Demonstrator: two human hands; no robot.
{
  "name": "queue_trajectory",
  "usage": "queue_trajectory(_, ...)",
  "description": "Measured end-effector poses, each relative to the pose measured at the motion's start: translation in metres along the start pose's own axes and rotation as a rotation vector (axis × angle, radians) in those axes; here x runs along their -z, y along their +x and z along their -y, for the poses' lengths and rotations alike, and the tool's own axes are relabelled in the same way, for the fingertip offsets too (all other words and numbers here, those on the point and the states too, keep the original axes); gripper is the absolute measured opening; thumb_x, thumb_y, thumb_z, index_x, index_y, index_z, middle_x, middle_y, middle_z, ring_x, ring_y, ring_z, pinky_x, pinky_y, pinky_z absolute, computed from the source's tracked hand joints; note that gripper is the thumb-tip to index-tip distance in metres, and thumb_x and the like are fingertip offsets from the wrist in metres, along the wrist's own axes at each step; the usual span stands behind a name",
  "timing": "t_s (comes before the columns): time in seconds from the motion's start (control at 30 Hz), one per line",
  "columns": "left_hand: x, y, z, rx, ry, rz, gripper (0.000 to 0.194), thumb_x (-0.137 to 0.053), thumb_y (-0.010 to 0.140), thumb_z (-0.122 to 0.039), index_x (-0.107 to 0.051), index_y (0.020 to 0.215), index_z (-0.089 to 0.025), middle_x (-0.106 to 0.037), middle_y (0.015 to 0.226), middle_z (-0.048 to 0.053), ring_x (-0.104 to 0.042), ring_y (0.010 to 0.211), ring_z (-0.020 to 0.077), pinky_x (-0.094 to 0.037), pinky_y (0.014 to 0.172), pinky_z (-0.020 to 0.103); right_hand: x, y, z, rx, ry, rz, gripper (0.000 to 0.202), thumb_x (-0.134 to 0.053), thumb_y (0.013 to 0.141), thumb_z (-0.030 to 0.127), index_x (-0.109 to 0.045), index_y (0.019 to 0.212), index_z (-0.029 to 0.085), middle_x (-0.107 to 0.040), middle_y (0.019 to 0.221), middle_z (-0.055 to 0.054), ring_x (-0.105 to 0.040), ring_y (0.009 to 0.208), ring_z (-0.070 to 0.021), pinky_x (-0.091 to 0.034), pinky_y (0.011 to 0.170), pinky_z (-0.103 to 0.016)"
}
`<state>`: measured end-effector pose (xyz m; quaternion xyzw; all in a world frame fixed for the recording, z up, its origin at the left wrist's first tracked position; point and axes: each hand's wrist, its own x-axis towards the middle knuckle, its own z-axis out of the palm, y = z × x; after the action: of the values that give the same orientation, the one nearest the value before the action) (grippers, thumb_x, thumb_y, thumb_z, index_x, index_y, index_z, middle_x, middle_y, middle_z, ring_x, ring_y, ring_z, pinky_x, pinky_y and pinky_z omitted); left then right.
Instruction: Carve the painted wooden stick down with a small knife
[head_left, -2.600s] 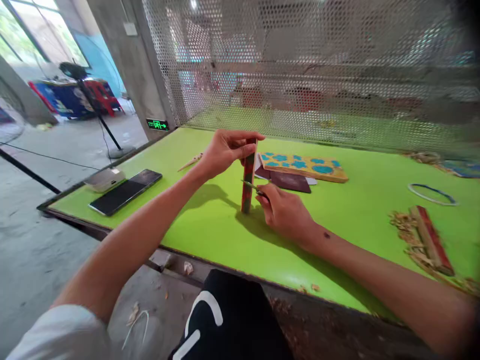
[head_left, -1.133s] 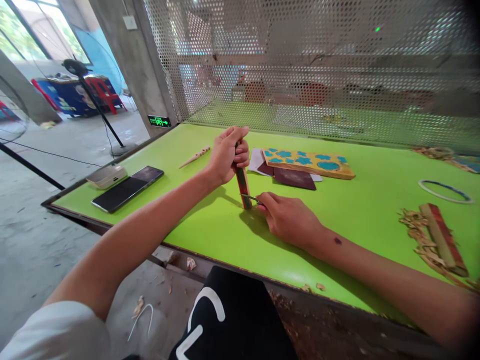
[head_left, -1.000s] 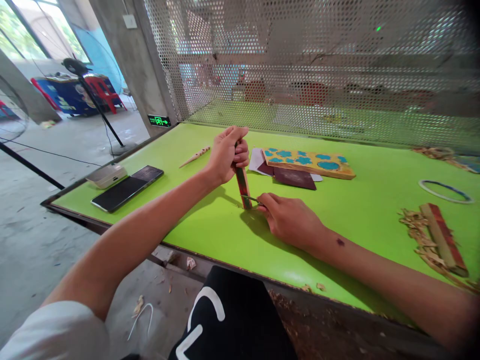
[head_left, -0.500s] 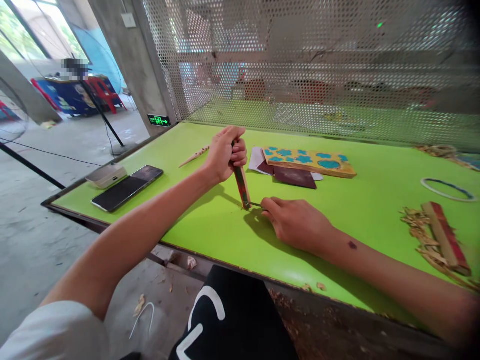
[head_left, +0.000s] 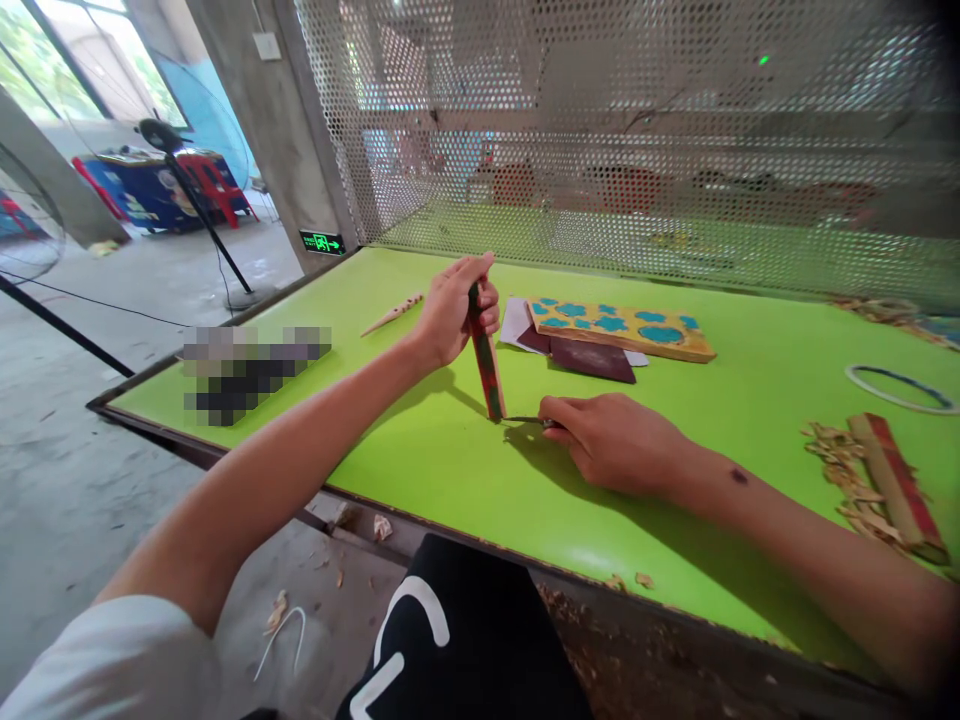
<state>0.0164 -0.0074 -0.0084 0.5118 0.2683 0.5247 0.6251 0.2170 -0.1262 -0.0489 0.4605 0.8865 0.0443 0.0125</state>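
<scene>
My left hand (head_left: 459, 312) is wrapped round the upper part of a wooden stick (head_left: 487, 370) with dark and red paint on its face. The stick stands nearly upright, slightly tilted, its lower end at the green tabletop (head_left: 420, 470). Low over the table, my right hand (head_left: 619, 440) grips a small carving knife (head_left: 525, 420); its handle is mostly hidden in my fingers. The thin blade points left, its tip close beside the stick's lower end. Whether the tip touches the wood I cannot tell.
Behind my hands, a yellow board with blue shapes (head_left: 611, 325) rests on dark sandpaper (head_left: 592, 358). A carved pointed stick (head_left: 391, 314) lies at the back left. To the right are a red-sided wood block (head_left: 896, 485), wood shavings (head_left: 844, 470) and a ring (head_left: 900, 388). Perforated metal mesh (head_left: 600, 150) borders the back.
My right hand has drawn the knife a little to the right, away from the stick's lower end. My left hand keeps its hold on the stick. The view has shifted slightly.
</scene>
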Motion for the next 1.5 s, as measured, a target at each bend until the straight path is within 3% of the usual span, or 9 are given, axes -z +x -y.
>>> queue_trajectory(0.13,0.001,-0.001,-0.001,-0.057,0.116,0.069,0.047,-0.059,0.086,-0.067,-0.049,0.083,-0.022,-0.055,0.055,-0.004,-0.061,0.048,0.0125,-0.051,0.051,0.026,0.001,0.000,-0.004,-0.031,0.072,0.007,0.018,-0.041,0.101,0.033,-0.055,0.100,0.022,-0.070,0.081,-0.006,-0.060,0.066,-0.0201,-0.021,0.058,-0.032)
queue_trajectory(0.27,0.007,-0.002,-0.006,-0.104,0.183,0.179,0.048,-0.051,0.089,-0.066,-0.060,0.093,-0.018,-0.069,0.067,0.002,-0.069,0.058,0.0170,-0.058,0.060,0.030,0.001,0.001,-0.006,-0.034,0.130,-0.010,0.019,-0.040,0.101,0.033,-0.056,0.102,0.022,-0.070,0.083,-0.006,-0.061,0.071,-0.0206,-0.025,0.059,-0.030)
queue_trajectory(0.43,0.012,-0.004,-0.014,-0.197,0.311,0.262,0.049,-0.065,0.086,-0.057,-0.067,0.109,-0.014,-0.076,0.081,0.008,-0.073,0.066,0.0187,-0.060,0.065,0.030,-0.002,0.003,-0.009,-0.038,0.191,-0.058,0.019,-0.043,0.100,0.031,-0.059,0.104,0.021,-0.072,0.087,-0.007,-0.062,0.074,-0.0198,-0.028,0.062,-0.029)
queue_trajectory(0.57,0.008,-0.007,-0.017,-0.306,0.433,0.243,0.049,-0.073,0.082,-0.056,-0.071,0.109,-0.014,-0.075,0.077,0.006,-0.071,0.059,0.0148,-0.058,0.059,0.025,-0.006,0.006,-0.011,-0.068,0.249,-0.126,0.023,-0.043,0.100,0.031,-0.060,0.110,0.020,-0.074,0.093,-0.008,-0.064,0.077,-0.0202,-0.032,0.064,-0.029)
queue_trajectory(0.77,0.005,-0.014,-0.026,-0.336,0.536,0.311,0.050,-0.059,0.091,-0.058,-0.075,0.110,-0.016,-0.071,0.073,0.005,-0.070,0.064,0.0142,-0.055,0.057,0.023,-0.012,0.008,-0.013,-0.052,0.273,-0.181,0.027,-0.044,0.099,0.032,-0.063,0.114,0.019,-0.075,0.099,-0.009,-0.066,0.081,-0.0208,-0.037,0.068,-0.029)
queue_trajectory(1.0,0.004,-0.012,-0.020,-0.424,0.677,0.204,0.033,-0.073,0.083,-0.050,-0.079,0.085,-0.017,-0.063,0.062,0.000,-0.053,0.052,0.0072,-0.040,0.046,0.019,-0.012,0.005,-0.016,0.043,0.300,-0.255,0.027,-0.045,0.100,0.033,-0.064,0.113,0.018,-0.074,0.097,-0.008,-0.066,0.083,-0.0207,-0.039,0.072,-0.030)
queue_trajectory(1.23,0.005,-0.011,-0.013,-0.433,0.602,0.081,0.038,-0.069,0.086,-0.050,-0.078,0.102,-0.017,-0.059,0.056,-0.002,-0.051,0.040,0.0072,-0.038,0.035,0.019,-0.014,0.006,-0.016,0.071,0.292,-0.280,0.028,-0.044,0.101,0.032,-0.064,0.113,0.017,-0.074,0.097,-0.009,-0.066,0.081,-0.0199,-0.039,0.071,-0.030)
queue_trajectory(1.37,0.004,-0.012,-0.014,-0.453,0.622,0.110,0.031,-0.070,0.087,-0.044,-0.076,0.092,-0.014,-0.063,0.059,-0.001,-0.057,0.043,0.0081,-0.044,0.038,0.018,-0.017,0.007,-0.018,0.089,0.266,-0.307,0.028,-0.045,0.101,0.032,-0.064,0.113,0.016,-0.074,0.096,-0.008,-0.067,0.080,-0.0196,-0.039,0.070,-0.029)
queue_trajectory(1.5,0.001,-0.016,-0.017,-0.456,0.679,0.130,0.026,-0.073,0.084,-0.035,-0.075,0.094,-0.011,-0.065,0.062,0.000,-0.058,0.046,0.0078,-0.047,0.041,0.018,-0.021,0.008,-0.018,0.120,0.233,-0.383,0.026,-0.046,0.101,0.032,-0.065,0.111,0.017,-0.075,0.093,-0.007,-0.067,0.077,-0.0187,-0.039,0.067,-0.029)
